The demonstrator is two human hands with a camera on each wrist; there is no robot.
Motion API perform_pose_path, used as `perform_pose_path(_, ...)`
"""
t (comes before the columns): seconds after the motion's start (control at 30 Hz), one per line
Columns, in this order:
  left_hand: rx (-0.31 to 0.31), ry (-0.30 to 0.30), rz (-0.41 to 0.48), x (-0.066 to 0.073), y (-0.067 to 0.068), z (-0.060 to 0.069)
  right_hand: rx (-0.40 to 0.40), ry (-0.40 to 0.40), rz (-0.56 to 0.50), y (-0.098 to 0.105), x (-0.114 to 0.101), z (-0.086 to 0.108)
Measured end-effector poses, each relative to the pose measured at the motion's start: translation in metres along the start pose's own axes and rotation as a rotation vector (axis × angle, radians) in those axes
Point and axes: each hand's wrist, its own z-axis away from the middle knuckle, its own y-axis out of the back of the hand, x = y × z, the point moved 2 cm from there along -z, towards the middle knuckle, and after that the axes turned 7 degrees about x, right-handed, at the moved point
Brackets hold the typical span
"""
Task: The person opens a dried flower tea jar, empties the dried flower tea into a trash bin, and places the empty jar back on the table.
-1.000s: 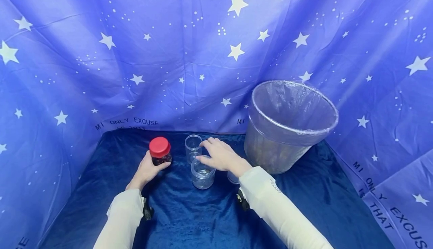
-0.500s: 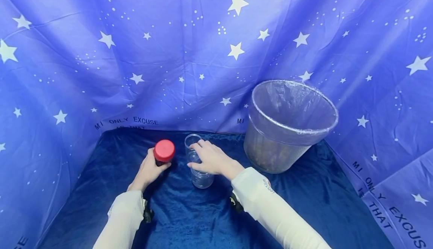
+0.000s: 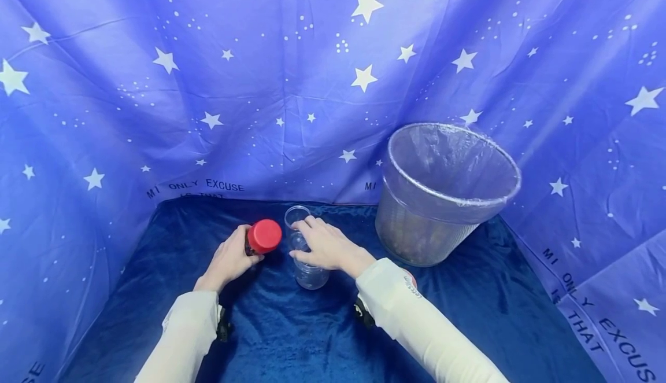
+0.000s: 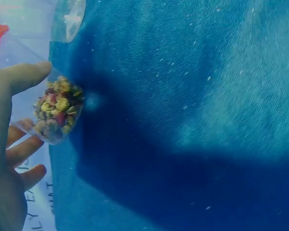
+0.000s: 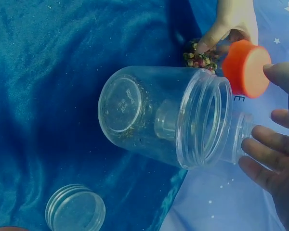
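My left hand (image 3: 226, 258) grips a clear jar with a red lid (image 3: 264, 236); the jar leans right, toward the other jars. Dried flower buds (image 4: 59, 108), yellow and pink, show through its wall in the left wrist view. My right hand (image 3: 330, 247) hovers with spread fingers over the mouth of a lidless clear jar (image 3: 312, 279). In the right wrist view, a few small crumbs lie inside this wide jar (image 5: 154, 110). A second clear jar (image 3: 298, 214) stands just behind it, close to the right fingertips; whether they touch it I cannot tell.
A mesh waste bin (image 3: 429, 232) with a clear liner stands at the back right. One small clear container (image 5: 75, 209) lies on the blue cloth (image 3: 291, 337) near the right wrist. Something red (image 3: 411, 279) peeks out beside the right sleeve. A starry curtain (image 3: 281, 82) hangs behind.
My left hand has shifted right with the red-lidded jar, tipping it toward the right. My right hand has come slightly left and down over the near clear jar, then stayed there.
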Motion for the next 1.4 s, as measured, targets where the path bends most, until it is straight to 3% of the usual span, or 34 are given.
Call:
perform_pose_path(0.3, -0.063, -0.100, -0.078, 0.007, 0.012, -0.003, 0.028, 0.041, 0.031, -0.007, -0.006, -0.001)
perform_pose_path(0.57, -0.074, -0.201, -0.106, 0.016, 0.020, -0.007, 0.071, 0.100, 0.079, -0.011, -0.012, 0.001)
perform_pose_path(0.77, -0.074, -0.236, -0.137, 0.025, 0.030, -0.007, 0.111, 0.121, 0.071, -0.015, -0.016, 0.002)
perform_pose_path(1.13, -0.128, -0.270, -0.188, 0.040, 0.045, -0.008, 0.137, 0.048, 0.010, -0.017, -0.018, 0.002)
perform_pose_path(1.4, -0.222, -0.246, -0.217, 0.058, 0.058, -0.010, 0.187, -0.015, -0.094, -0.012, -0.016, 0.001)
